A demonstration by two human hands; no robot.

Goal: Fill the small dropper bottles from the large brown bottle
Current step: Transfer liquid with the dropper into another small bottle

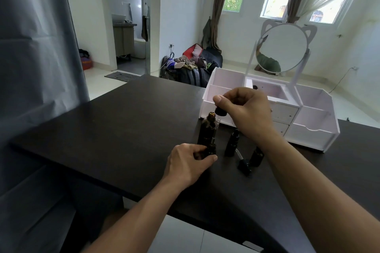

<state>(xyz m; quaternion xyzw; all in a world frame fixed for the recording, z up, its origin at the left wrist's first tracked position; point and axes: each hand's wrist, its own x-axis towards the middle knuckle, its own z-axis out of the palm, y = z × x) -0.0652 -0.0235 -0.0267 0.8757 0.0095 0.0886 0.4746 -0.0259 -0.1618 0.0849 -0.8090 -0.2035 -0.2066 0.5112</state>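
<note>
- Left hand (188, 162), nearest the viewer: fingers and thumb curl round a small dropper bottle (211, 148) standing on the dark table (127, 121), steadying it low on its body.
- Loose dropper (243, 163), to the right: it lies on its side on the table, cap toward the viewer, glass tube pointing away.
- Two more small bottles (232, 144) stand just beyond it; one (257, 156) is partly hidden by the right forearm. Whether they are filled cannot be told.
- Large brown bottle (206, 129): upright, uncapped, directly behind the held bottle and touching or nearly touching it.
- Right hand (244, 109), raised above: thumb and fingertips pinch the rubber bulb of a dropper cap (220, 111); its glass tube (216, 129) hangs down, the tip at or just inside the held bottle's mouth.
- Step in hand, as judged: transferring liquid by dropper into the held bottle.
- Next move calls for keeping the tube centred over the narrow mouth while the bulb is squeezed, with the left hand holding firm.
- White organiser (314, 127) with a cat-eared mirror (282, 47) stands farthest back.
</note>
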